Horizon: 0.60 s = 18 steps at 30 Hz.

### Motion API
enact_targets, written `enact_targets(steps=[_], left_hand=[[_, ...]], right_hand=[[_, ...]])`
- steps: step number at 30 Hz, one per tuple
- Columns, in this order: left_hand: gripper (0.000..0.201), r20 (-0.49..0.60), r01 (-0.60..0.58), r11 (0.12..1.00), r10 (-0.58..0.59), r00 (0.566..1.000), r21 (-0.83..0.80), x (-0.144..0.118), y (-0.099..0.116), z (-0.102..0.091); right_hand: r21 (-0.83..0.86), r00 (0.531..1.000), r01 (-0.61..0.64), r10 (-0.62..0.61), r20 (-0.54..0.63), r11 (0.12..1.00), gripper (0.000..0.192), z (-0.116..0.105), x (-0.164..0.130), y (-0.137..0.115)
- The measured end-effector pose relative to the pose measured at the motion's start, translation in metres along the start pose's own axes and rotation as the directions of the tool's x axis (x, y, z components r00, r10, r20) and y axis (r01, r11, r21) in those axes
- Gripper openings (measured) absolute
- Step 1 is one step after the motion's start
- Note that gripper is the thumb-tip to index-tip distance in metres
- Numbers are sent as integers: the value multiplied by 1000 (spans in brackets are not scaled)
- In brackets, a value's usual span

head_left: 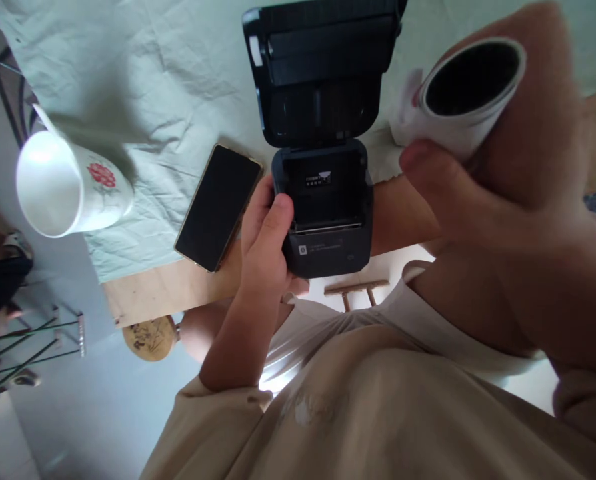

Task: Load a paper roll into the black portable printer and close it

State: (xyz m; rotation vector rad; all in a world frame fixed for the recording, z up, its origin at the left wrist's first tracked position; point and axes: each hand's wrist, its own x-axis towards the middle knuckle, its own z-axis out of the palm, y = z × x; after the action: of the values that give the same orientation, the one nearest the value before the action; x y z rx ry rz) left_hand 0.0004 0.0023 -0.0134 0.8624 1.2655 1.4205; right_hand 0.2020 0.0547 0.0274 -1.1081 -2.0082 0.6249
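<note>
A small black printer point(328, 220) sits at the table's near edge with its lid point(323, 67) swung open and its paper bay bare. My left hand point(265, 240) grips the printer's left side, thumb on its top edge. My right hand point(498, 153) is raised close to the camera, to the right of the printer, and holds a white paper roll point(458, 100) with its dark hollow core facing me. The hand is blurred.
A dark phone point(218, 207) lies face up just left of the printer. A white mug with a red flower point(73, 183) stands at the far left on the pale green cloth point(168, 87). The wooden table edge point(163, 290) runs below. A stool point(151, 337) stands on the floor.
</note>
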Motion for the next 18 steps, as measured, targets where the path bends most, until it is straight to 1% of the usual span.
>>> enact_targets(steps=[1, 2, 5, 10, 12, 15, 18], left_hand=[[38, 3, -14, 1000, 14, 1000, -1, 1, -1, -1], [37, 10, -24, 1000, 24, 1000, -9, 1, -2, -2], [35, 41, -30, 998, 32, 999, -48, 2, -2, -2], [35, 49, 6, 997, -2, 999, -81, 1, -1, 0], [37, 43, 17, 997, -14, 999, -81, 1, 0, 1], [41, 37, 45, 997, -43, 998, -67, 0, 1, 2], [43, 47, 80, 994, -77, 996, -69, -1, 2, 2]], right_hand=[[-110, 999, 37, -37, 4, 993, 36, 0, 1, 1], [-178, 998, 57, -57, 8, 982, 37, -1, 2, 2], [-179, 997, 77, -78, -1, 981, 39, 0, 2, 5], [-250, 978, 201, -208, 0, 947, 32, 0, 1, 4], [-250, 967, 248, -254, 9, 936, 33, 0, 0, 3], [-247, 967, 252, -250, 40, 936, 36, 2, -3, 1], [-310, 983, 181, -180, 32, 933, 37, 4, -6, 0]])
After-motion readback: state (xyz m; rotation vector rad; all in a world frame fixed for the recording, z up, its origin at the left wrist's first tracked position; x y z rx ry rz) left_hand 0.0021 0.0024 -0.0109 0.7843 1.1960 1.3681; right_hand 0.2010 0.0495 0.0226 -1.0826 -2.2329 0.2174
